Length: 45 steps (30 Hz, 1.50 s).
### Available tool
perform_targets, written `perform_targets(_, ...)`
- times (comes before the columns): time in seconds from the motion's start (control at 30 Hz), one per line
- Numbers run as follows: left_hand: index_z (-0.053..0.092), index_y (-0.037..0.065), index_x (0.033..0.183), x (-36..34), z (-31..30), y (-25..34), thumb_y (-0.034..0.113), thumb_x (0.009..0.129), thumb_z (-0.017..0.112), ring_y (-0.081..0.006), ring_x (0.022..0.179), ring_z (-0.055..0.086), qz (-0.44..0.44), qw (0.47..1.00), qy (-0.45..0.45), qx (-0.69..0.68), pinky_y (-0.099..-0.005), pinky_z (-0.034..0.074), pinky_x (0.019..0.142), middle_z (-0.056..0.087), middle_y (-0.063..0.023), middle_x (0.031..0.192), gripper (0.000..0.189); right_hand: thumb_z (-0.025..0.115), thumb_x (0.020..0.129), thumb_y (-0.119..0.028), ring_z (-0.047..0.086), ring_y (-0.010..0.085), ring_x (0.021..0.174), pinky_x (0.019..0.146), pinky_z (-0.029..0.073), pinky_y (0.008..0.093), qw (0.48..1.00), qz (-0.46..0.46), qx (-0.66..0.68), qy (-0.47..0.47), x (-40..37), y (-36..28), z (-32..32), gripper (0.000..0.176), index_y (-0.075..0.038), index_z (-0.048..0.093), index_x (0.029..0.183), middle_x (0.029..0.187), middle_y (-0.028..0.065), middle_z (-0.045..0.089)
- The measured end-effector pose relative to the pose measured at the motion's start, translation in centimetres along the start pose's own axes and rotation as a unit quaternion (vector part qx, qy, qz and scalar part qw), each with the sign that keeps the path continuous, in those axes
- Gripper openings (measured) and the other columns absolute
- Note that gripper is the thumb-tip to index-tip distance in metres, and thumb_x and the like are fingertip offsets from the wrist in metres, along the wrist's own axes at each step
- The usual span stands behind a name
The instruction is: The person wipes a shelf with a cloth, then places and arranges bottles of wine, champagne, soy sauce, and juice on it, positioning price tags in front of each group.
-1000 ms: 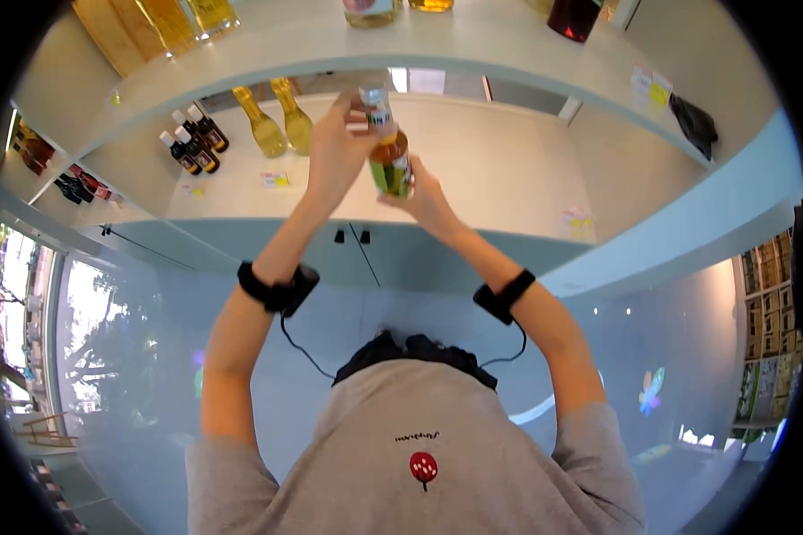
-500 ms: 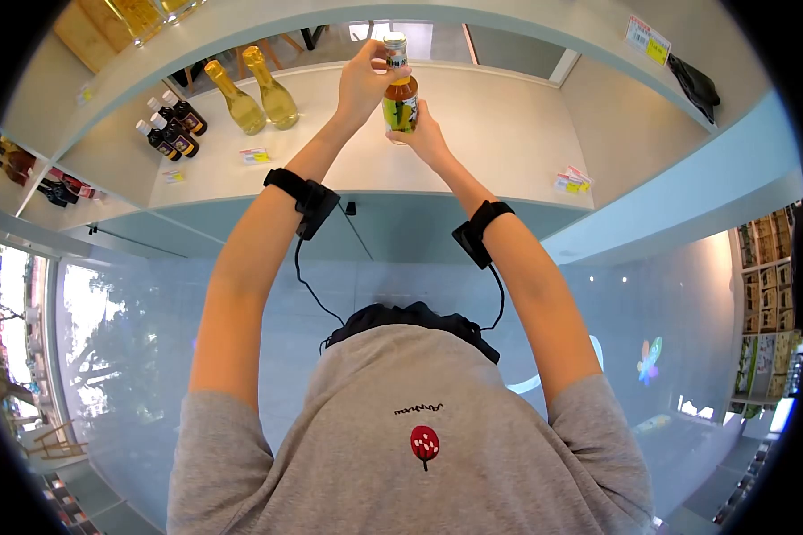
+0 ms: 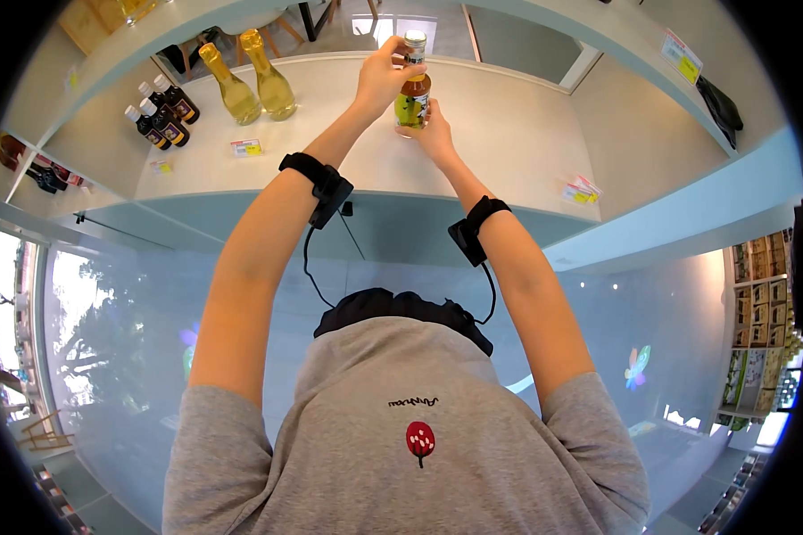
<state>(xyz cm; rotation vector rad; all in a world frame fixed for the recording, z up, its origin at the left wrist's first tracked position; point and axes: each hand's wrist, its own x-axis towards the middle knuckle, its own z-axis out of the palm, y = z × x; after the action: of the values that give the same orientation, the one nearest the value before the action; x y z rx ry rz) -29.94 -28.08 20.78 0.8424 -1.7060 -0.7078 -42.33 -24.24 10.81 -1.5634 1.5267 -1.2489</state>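
Note:
A glass bottle (image 3: pixel 412 105) with amber contents, a silvery cap and a yellow-green label stands upright between my hands, over the shelf board (image 3: pixel 500 134). My left hand (image 3: pixel 384 78) is closed round its neck, thumb across the front just below the cap. Lower down, my right hand (image 3: pixel 434 136) grips the bottle near its base, fingers behind the label's right side. To the left on the same shelf stand two gold-topped bottles (image 3: pixel 275 89) of pale yellow liquid. Several small dark bottles (image 3: pixel 163 116) with white caps are grouped beyond them.
Price tags lie along the shelf's front, one yellow-and-white tag (image 3: pixel 247 148) at left and a small pile (image 3: pixel 582 190) at right. An upper shelf edge (image 3: pixel 526 20) arches overhead, with a dark pouch-like item (image 3: pixel 719 111) at its right end.
Both hands and the bottle have shifted slightly right in view, while the shelf's left-hand bottles appear a little further left. The grip on the bottle looks the same.

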Motion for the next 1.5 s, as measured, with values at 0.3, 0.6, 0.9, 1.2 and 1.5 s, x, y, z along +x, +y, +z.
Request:
perform_targets(0.3,0.053,0.004,0.101,0.9,0.1,-1.3,0.020,0.072,0.073,-0.0230,0.087,0.063,-0.025,1.000,-0.012,-0.001,-0.0331,0.051,0.073,0.064,-0.0098,0.098,0.039,0.084,0.056,-0.018,0.058,0.0257,0.099,0.085,0.046,0.0331,1.000,0.028,-0.001,-0.007,1.3,0.9,0.4,0.080,-0.003,0.040,0.120,0.109,0.0139,0.058)
perform_targets(0.6,0.053,0.004,0.102,1.1,0.4,-2.2,0.018,0.072,0.073,-0.0238,0.085,0.063,-0.045,0.999,-0.010,0.005,-0.0330,0.051,0.073,0.065,-0.0099,0.095,0.039,0.081,0.061,-0.017,0.056,0.0244,0.105,0.088,0.045,0.0328,0.999,0.040,-0.007,-0.022,1.9,1.8,0.7,0.075,-0.005,0.037,0.120,0.114,0.0125,0.056)
perform_targets(0.9,0.054,0.005,0.101,1.5,0.5,-2.8,0.018,0.071,0.073,-0.0236,0.085,0.063,-0.041,0.999,-0.006,-0.006,-0.0330,0.051,0.072,0.064,-0.0093,0.095,0.038,0.081,0.062,-0.018,0.058,0.0242,0.101,0.086,0.046,0.0331,0.999,0.032,-0.017,-0.007,2.4,1.8,1.3,0.070,-0.005,0.039,0.116,0.110,0.0124,0.059)
perform_targets(1.2,0.054,0.005,0.099,2.2,0.0,-3.0,0.015,0.072,0.073,-0.0233,0.085,0.063,-0.049,0.999,-0.008,0.003,-0.0334,0.050,0.072,0.064,-0.0089,0.095,0.035,0.080,0.062,-0.014,0.058,0.0273,0.101,0.086,0.045,0.0355,0.999,0.021,-0.027,-0.002,3.6,1.4,1.8,0.070,-0.004,0.039,0.117,0.109,0.0139,0.059)
perform_targets(1.5,0.053,0.006,0.101,2.4,-0.1,-3.1,0.012,0.072,0.072,-0.0227,0.086,0.062,-0.074,0.997,0.000,-0.015,-0.0332,0.049,0.074,0.063,-0.0084,0.096,0.035,0.079,0.064,-0.014,0.057,0.0302,0.103,0.085,0.045,0.0374,0.999,0.018,-0.029,-0.012,3.6,1.1,2.0,0.066,-0.004,0.039,0.115,0.110,0.0160,0.058)
